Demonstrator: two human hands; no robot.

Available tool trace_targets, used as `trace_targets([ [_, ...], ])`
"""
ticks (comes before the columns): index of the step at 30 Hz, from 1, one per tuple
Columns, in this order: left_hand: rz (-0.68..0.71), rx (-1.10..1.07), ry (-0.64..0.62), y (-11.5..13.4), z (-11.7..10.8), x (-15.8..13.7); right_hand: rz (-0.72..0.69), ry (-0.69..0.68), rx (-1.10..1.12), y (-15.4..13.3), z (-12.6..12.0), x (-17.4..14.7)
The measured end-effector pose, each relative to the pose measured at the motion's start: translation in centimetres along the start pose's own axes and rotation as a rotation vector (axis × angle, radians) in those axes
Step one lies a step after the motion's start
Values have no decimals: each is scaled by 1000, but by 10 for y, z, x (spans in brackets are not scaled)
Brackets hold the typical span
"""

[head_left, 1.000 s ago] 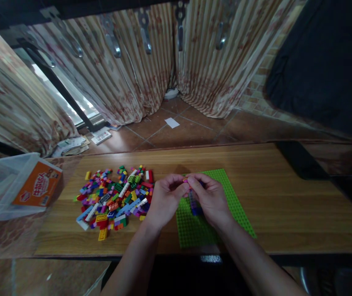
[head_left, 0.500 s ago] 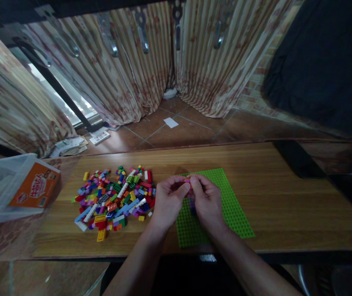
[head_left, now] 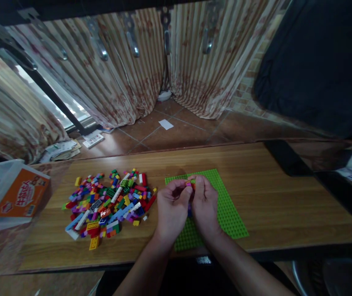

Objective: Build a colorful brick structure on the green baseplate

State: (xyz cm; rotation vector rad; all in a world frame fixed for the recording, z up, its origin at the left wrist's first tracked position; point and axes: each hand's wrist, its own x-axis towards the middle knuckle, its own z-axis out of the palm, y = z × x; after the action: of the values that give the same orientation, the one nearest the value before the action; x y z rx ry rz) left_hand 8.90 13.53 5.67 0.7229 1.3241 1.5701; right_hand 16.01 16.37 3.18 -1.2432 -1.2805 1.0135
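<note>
My left hand (head_left: 174, 207) and my right hand (head_left: 205, 201) meet above a green baseplate (head_left: 229, 209), both with fingers pinched together. Between the fingertips are small toy bricks (head_left: 189, 183), pink and orange; my fingers hide most of them, so their exact shape does not show. Below the hands, a dark blue-purple brick (head_left: 189, 211) shows in the gap, on or just over the baseplate. To the left of my left hand lies a loose pile of many-coloured toy bricks (head_left: 111, 205) on the wooden table.
A clear plastic bin (head_left: 3, 170) with an orange label stands off the table's left end. The wooden table (head_left: 274, 205) runs across the view, with a dark flat panel (head_left: 286, 158) at its right. Curtains (head_left: 126, 82) hang beyond, and papers (head_left: 60, 150) lie on the floor.
The whole view has shifted slightly, so the table things sit further left. My hands stay pinched together over the baseplate, turned a little, and more orange shows between the fingertips.
</note>
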Motion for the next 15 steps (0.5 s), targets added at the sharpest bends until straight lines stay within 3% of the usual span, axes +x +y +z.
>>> trace_targets([
  [2, -44, -59, -53, 1, -1, 1, 71, -24, 112, -1, -1, 1],
  [7, -194, -326, -167, 4, -12, 6, 415, -87, 555, -7, -3, 8],
  [15, -332, -369, -85, 25, -41, 16, 596, -336, 829, -13, -2, 10],
])
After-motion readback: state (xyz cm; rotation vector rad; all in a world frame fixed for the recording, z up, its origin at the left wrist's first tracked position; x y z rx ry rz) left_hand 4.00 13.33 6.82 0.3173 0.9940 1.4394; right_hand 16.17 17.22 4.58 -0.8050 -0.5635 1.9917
